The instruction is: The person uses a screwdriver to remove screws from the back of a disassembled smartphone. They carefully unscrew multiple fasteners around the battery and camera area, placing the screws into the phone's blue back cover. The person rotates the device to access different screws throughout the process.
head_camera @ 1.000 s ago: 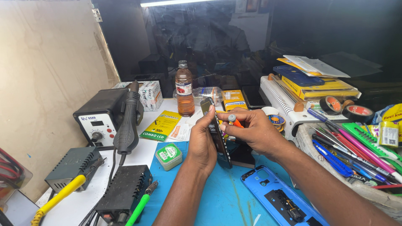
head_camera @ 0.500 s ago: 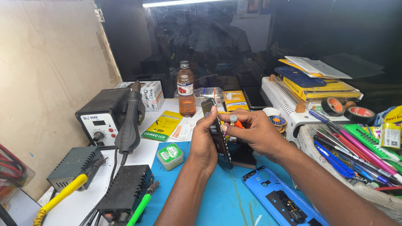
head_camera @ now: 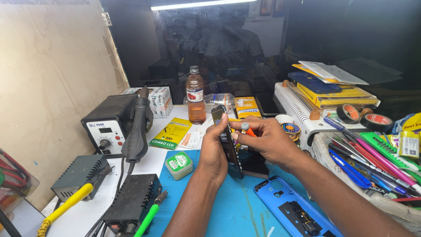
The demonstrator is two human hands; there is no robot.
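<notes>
One: Two hands over a blue work mat (head_camera: 237, 210). Gripping what?

Two: Left hand (head_camera: 212, 153) clenched around a dark phone (head_camera: 232, 160), stood on edge just above the mat, near the middle of the bench. Right hand (head_camera: 269, 142) pinching an orange-handled screwdriver (head_camera: 246, 128) between thumb and fingers, tip against the phone's side.

One: How far along, judging by the bench?

Two: Seemingly part-way through opening up. Blue back cover (head_camera: 291, 210) already off, lying inner face up on the mat just right of the hands. Phone body not yet taken apart, as far as visible. Loose screws or removed parts too small to make out.

One: Any containers?

Two: Several. Plastic bottle (head_camera: 195, 96) upright behind the hands, capped, nearly full of brown liquid. Clear bottle (head_camera: 221, 98) lying on its side next to it, apparently empty. Round green-lidded tin (head_camera: 179, 164) at the mat's left edge, closed, contents hidden. Pale tray (head_camera: 390, 206) at far right, crammed with pens, tweezers and plastic pry tools (head_camera: 372, 158) in blue, pink and green. Small white box (head_camera: 160, 101) at the back left, shut.

One: Anything else close by?

Two: Hot-air rework station (head_camera: 109, 127) on the left with its black wand hung in front; two tape rolls (head_camera: 348, 113) on the right, beyond the tray.
</notes>
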